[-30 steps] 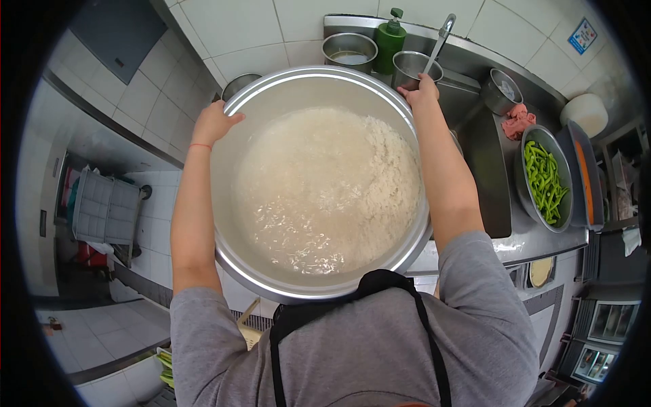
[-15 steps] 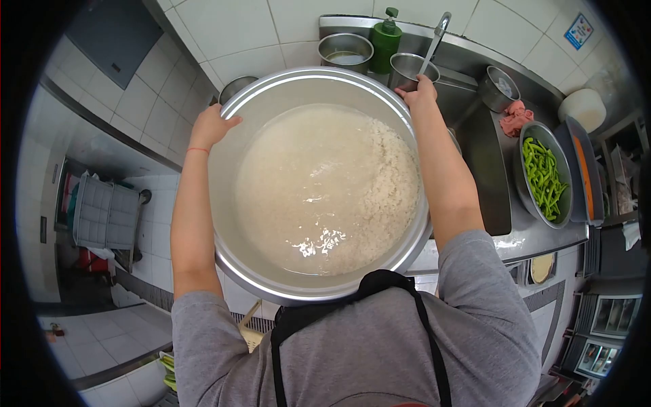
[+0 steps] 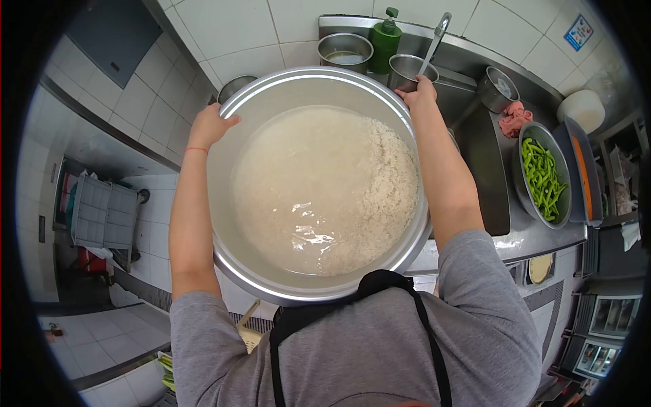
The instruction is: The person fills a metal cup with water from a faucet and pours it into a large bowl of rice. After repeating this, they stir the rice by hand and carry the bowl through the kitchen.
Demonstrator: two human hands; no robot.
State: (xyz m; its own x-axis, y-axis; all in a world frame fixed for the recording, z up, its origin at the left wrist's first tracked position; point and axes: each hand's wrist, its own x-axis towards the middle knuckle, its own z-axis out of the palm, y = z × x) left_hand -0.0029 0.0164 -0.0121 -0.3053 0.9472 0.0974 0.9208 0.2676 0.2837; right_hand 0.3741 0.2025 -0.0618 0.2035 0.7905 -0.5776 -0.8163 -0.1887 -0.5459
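Observation:
A large metal pot [image 3: 298,89] stands before my chest, holding cloudy water [image 3: 291,163] with wet white rice [image 3: 395,186] heaped along the right side. My left hand [image 3: 211,125] grips the pot at its upper left rim, thumb over the edge and fingers hidden behind the wall. On the upper right rim, my right hand [image 3: 420,96] is closed in the same way, its fingertips partly out of sight. Just behind that hand are a small steel pot [image 3: 404,66] and a faucet [image 3: 437,37].
A sink [image 3: 478,149] lies right of the pot. Beyond it are a bowl of green peppers [image 3: 542,176], a pink cloth [image 3: 515,119] and a steel container [image 3: 497,95]. A green pump bottle [image 3: 385,46] and another steel pot [image 3: 344,51] stand along the back wall.
The glints on the water have shifted, and the pot has moved very slightly to the left. Both hands keep their places on the rim.

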